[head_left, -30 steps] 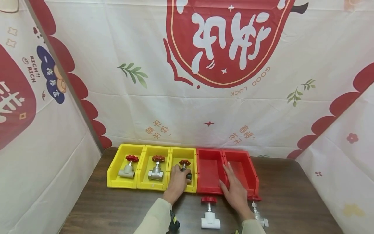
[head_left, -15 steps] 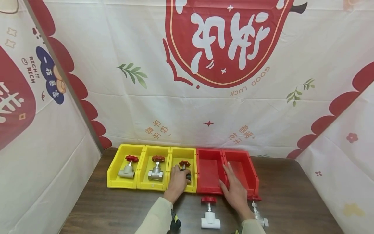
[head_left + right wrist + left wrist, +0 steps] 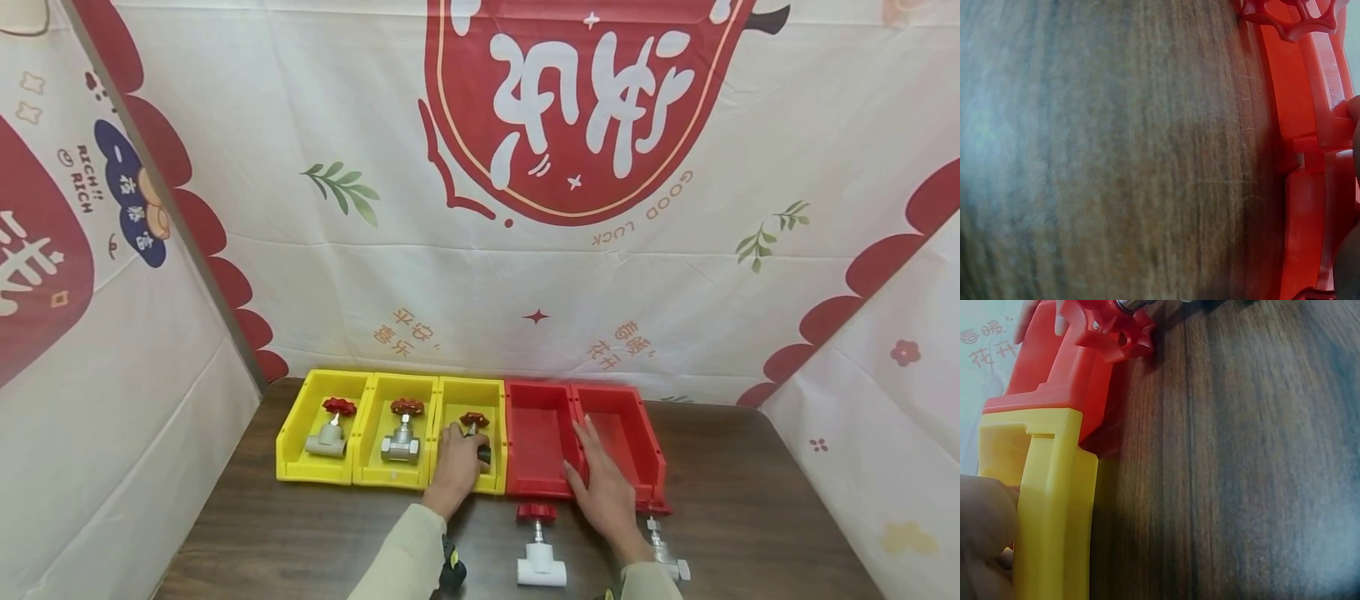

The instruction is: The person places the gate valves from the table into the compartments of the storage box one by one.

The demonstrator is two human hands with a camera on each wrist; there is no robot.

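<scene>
In the head view my left hand (image 3: 452, 468) reaches into the right-hand yellow bin (image 3: 500, 479). Its curled fingers hold a black-bodied valve (image 3: 484, 453) with a dark red handwheel; the hand covers part of the body. My right hand (image 3: 606, 498) has its fingers extended over the two red bins (image 3: 536, 450), touching around the wall between them. Just below the red bins, a white tee-shaped valve (image 3: 541, 567) with a red handwheel lies on the table. A metal valve (image 3: 660, 546) lies partly behind the right wrist.
Two more yellow bins stand to the left, one with a grey valve (image 3: 327, 442) and one with a silver valve (image 3: 401, 447). The bins form a row on a brown wooden table (image 3: 247, 533). Printed cloth (image 3: 480, 292) hangs behind and at both sides.
</scene>
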